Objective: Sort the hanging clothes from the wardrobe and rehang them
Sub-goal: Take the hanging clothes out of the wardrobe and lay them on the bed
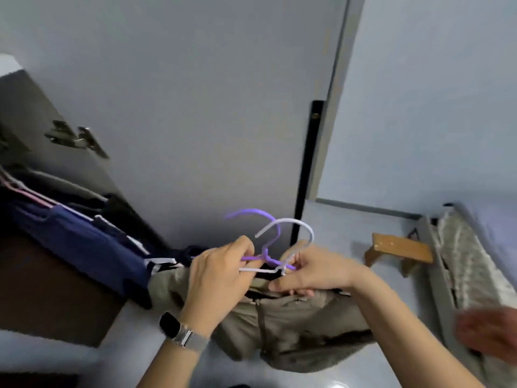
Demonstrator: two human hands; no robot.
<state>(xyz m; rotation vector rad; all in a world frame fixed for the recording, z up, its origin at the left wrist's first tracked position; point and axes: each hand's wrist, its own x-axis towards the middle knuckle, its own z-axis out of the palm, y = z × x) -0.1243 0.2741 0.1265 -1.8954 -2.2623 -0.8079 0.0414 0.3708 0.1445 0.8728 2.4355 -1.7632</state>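
My left hand (pixel 221 273) grips the shoulder bars of two hangers: a purple hanger (pixel 258 217) and a white hanger (pixel 296 224), hooks pointing up. My right hand (pixel 316 271) pinches the same hangers near their necks from the right. Below both hands hangs an olive-grey zipped garment (pixel 282 320), bunched under the hangers. To the left, dark blue clothes (pixel 84 245) hang inside the open wardrobe on pale hangers.
The grey wardrobe door (pixel 195 107) stands open behind the hangers, its black edge at the right. A small wooden stool (pixel 400 252) sits on the pale floor. A grey patterned bed edge (pixel 470 264) runs along the right. A blurred skin-coloured shape (pixel 489 334) shows at lower right.
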